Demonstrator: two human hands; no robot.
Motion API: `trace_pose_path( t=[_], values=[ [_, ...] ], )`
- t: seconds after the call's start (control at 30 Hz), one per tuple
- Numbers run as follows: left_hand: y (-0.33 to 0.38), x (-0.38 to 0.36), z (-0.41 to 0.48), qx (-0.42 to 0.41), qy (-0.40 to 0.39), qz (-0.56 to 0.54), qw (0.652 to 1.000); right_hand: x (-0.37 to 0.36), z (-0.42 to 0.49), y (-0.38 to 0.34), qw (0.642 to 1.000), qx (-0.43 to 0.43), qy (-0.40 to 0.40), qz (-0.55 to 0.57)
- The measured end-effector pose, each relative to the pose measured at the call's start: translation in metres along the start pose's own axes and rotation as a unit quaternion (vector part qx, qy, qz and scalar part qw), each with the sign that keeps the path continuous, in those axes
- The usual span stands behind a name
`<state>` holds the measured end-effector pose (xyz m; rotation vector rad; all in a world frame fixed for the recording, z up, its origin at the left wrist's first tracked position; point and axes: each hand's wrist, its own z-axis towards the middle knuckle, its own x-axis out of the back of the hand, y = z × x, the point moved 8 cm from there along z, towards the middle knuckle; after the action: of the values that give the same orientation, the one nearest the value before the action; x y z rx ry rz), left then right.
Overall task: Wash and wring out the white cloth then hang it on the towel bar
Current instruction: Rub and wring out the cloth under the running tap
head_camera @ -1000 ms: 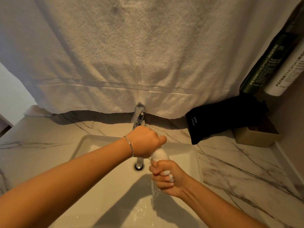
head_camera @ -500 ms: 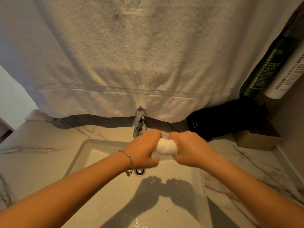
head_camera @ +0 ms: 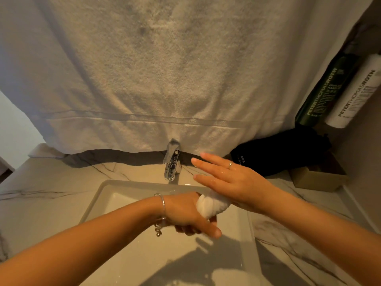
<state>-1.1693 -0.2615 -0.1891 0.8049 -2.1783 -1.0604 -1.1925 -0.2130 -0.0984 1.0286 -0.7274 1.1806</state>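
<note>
The white cloth (head_camera: 212, 205) is bunched into a wet wad above the middle of the white sink (head_camera: 107, 188). My left hand (head_camera: 185, 213) is wrapped around its lower end, thumb pointing right. My right hand (head_camera: 228, 180) is flat with the fingers spread and pointing left; its palm rests on the top of the wad. Both hands look wet. The towel bar is out of view.
A chrome faucet (head_camera: 172, 164) stands behind the sink. A large white towel (head_camera: 165, 75) hangs down over the wall to just above it. A black pouch (head_camera: 278, 153), a tan box (head_camera: 317, 178) and two bottles (head_camera: 338, 93) sit at the right on the marble counter (head_camera: 41, 195).
Earlier both fists gripped and twisted the cloth. Now my right hand has let go and opened flat over it, while my left hand has turned and lowered with the wad.
</note>
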Motion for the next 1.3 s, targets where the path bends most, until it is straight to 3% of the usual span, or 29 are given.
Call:
trace_pose_path(
  t=[0.07, 0.13, 0.23, 0.47, 0.57, 0.73, 0.87, 1.1, 1.3],
  values=[
    [0.005, 0.018, 0.001, 0.006, 0.092, 0.172, 0.981, -0.018, -0.005, 0.006, 0.993, -0.075, -0.095, 0.019],
    [0.006, 0.032, 0.004, 0.039, 0.136, 0.301, 0.943, -0.036, -0.008, 0.008, 0.978, -0.139, -0.154, 0.014],
    [0.003, 0.054, 0.005, 0.104, 0.178, 0.412, 0.888, -0.061, -0.013, 0.016, 0.940, -0.257, -0.206, 0.092],
    [0.013, 0.075, 0.005, 0.137, 0.229, 0.559, 0.785, -0.092, -0.022, 0.025, 0.841, -0.424, -0.149, 0.303],
    [0.020, 0.074, 0.007, 0.128, 0.226, 0.613, 0.746, -0.108, -0.033, 0.018, 0.743, -0.505, -0.086, 0.431],
    [0.020, 0.067, 0.011, 0.087, 0.189, 0.643, 0.737, -0.130, -0.045, -0.018, 0.536, -0.583, -0.015, 0.610],
    [0.018, 0.066, 0.009, 0.064, 0.205, 0.633, 0.744, -0.132, -0.044, -0.032, 0.438, -0.578, 0.009, 0.689],
    [0.038, 0.078, -0.007, -0.001, 0.310, 0.610, 0.730, -0.121, -0.031, -0.029, 0.345, -0.545, 0.061, 0.761],
    [0.049, 0.087, -0.018, -0.022, 0.380, 0.566, 0.731, -0.111, -0.025, -0.015, 0.344, -0.518, 0.072, 0.780]
  ],
)
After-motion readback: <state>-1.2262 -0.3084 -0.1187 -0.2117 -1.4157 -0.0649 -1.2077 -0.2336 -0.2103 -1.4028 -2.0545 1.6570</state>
